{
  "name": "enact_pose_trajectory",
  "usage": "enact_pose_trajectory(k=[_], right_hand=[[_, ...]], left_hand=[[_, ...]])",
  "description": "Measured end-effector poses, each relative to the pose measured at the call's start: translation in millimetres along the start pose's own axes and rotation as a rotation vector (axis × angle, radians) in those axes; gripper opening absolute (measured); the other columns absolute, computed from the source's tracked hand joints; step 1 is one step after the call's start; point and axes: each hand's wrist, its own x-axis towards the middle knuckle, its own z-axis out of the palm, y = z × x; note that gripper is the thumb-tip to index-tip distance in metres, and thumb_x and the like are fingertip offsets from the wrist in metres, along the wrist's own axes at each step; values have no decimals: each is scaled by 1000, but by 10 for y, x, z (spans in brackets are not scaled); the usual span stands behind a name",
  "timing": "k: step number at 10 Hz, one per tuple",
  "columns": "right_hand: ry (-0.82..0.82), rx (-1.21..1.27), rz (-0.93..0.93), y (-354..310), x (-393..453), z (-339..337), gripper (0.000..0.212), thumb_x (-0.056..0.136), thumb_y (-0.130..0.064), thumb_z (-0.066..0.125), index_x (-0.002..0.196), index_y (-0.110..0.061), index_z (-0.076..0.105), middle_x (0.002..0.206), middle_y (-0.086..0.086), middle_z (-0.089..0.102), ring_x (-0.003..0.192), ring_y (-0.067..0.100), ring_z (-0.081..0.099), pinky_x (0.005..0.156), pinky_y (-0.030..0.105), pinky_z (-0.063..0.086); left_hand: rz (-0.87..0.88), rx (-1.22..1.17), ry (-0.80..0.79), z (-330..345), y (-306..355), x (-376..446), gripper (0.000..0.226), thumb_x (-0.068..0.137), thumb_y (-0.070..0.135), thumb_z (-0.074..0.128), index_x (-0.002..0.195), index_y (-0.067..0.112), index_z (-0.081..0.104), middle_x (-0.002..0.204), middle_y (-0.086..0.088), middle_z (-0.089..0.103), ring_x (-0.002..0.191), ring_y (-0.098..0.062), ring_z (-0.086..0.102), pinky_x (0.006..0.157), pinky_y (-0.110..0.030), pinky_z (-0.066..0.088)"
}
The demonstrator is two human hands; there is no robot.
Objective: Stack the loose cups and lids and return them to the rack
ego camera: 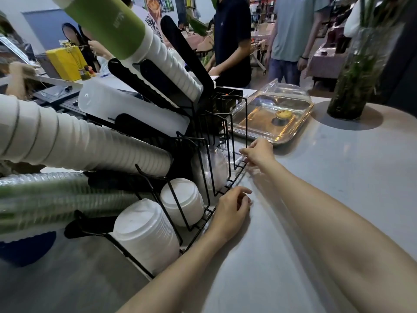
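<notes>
- Both forearms reach in from the lower edge across the pale grey desk toward a black wire rack on the left.
- Left hand rests on the desk just beside the rack's lower front edge; its fingers are loosely curled and hold nothing that can be made out.
- Right hand sits farther along, at the far end of the rack, with its fingers pinched on a thin clear lid at the wire; the lid is blurred and its outline is hard to tell.
- Clear domed lids stand on edge in the slot between the two hands.
- White lids fill two nearer slots: a smaller stack and a larger stack closest to the camera.
- Long sleeves of cups lie slanted in the upper rack: white cups at the left, clear cups below them, and another white sleeve topped by a green wrapper.
- Black lid stacks slant between the cup sleeves.
- Beyond the rack, a tray with a clear cover holds one small pastry.
- At the far right a glass vase of green stems stands on the desk.
- People stand in the background behind the desk.
</notes>
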Motion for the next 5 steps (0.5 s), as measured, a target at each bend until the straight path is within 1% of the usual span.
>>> enact_pose_trajectory(k=[1,2,3,4,5], right_hand=[[-5,-101,-51,3,-13,-25,27,86,-21,80,89,-5,59,90,19,71,74,32,74,61,41,61],[-1,-117,-76,40,-17,-28,29,84,-25,81,88,-8,57,87,17,72,60,25,68,50,29,51],[11,-105,-81,68,-38,-37,29,85,-27,80,87,-10,57,85,13,71,55,20,65,47,27,50],[15,-79,-82,109,-43,-45,26,87,-27,77,88,-9,59,85,10,70,61,21,69,50,29,55],[29,-68,-89,159,-61,-100,20,90,-25,73,86,-10,61,87,11,71,61,18,66,48,26,52]], left_hand=[[-6,-3,-7,-4,0,-1,21,100,17,52,113,19,68,93,1,75,91,-6,74,87,-40,60],[3,3,-9,-9,6,3,21,100,15,52,113,18,69,92,2,74,90,-6,73,87,-39,59],[2,6,-7,-18,31,3,21,100,13,53,113,17,68,92,0,75,89,-9,73,86,-40,59],[1,3,-3,-19,23,2,21,100,12,53,114,17,68,92,-1,76,90,-11,73,85,-41,59],[-1,-6,4,-10,38,8,21,99,10,54,113,16,69,90,-1,76,88,-12,74,86,-41,59]])
